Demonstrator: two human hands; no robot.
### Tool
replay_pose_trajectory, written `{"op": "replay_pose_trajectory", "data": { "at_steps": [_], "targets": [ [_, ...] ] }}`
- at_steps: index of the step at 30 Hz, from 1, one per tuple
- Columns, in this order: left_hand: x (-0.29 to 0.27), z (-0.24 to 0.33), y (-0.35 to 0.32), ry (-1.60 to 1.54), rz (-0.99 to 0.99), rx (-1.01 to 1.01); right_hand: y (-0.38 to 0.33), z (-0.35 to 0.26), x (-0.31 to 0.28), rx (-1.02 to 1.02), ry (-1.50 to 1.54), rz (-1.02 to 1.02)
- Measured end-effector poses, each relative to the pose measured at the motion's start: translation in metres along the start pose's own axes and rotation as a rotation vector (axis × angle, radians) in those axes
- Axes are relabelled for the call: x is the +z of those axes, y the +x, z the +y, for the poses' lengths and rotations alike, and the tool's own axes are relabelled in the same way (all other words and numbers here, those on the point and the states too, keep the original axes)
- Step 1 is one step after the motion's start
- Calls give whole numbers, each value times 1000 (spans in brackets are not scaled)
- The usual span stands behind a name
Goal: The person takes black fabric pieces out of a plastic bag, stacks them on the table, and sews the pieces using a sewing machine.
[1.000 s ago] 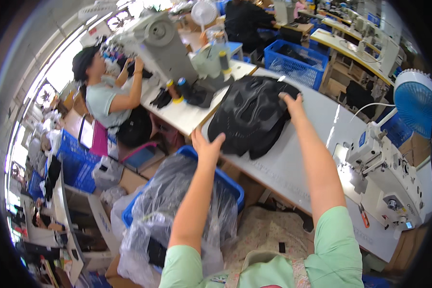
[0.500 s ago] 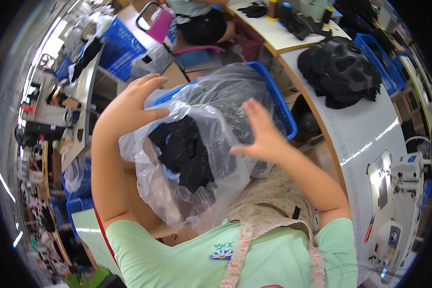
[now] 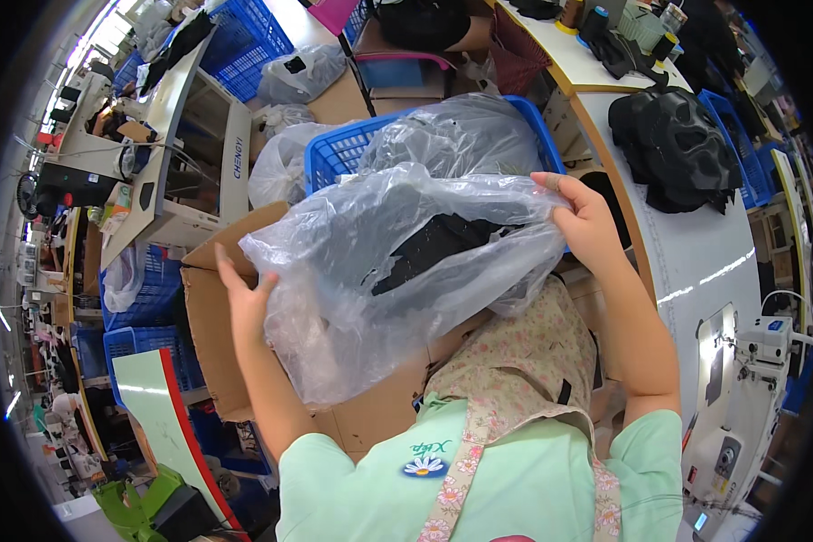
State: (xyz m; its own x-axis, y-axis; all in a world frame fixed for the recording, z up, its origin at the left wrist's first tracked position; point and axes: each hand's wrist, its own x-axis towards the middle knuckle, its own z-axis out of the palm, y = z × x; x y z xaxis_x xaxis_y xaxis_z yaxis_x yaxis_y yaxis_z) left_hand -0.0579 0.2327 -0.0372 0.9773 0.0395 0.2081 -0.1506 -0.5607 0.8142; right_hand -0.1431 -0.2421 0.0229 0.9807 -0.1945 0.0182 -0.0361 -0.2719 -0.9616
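Smooth pale table (image 3: 686, 250), right of my right fingers; blue plastic basket (image 3: 330, 155), lattice-walled, just beyond both hands; clear plastic bag (image 3: 325, 298), thin, crinkled, glossy, spread between them; domed black stack (image 3: 673, 149), ridged, on the table; rumpled black cloth (image 3: 438, 248) inside the bag. My right hand (image 3: 589, 226) pinches the bag's rim; my left hand (image 3: 247, 303), fingers wide, lies at the opposite edge, contact uncertain. Half a second ago my right fingers were spread too, and the bag's mouth gaped rounder, showing more cloth.
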Motion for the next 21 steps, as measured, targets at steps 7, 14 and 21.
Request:
{"op": "replay_pose_trajectory", "data": {
  "at_steps": [7, 14, 21],
  "targets": [
    [37, -140, -42, -311, -141, -539, -22, -9, 9, 150, 199, 24],
    [83, -119, -9, 640, -8, -24, 4, -7, 32, -91, 307, 54],
    [81, -143, 82, 507, -181, 277, 52, -26, 63, -141, 651, 107]
  ]
}}
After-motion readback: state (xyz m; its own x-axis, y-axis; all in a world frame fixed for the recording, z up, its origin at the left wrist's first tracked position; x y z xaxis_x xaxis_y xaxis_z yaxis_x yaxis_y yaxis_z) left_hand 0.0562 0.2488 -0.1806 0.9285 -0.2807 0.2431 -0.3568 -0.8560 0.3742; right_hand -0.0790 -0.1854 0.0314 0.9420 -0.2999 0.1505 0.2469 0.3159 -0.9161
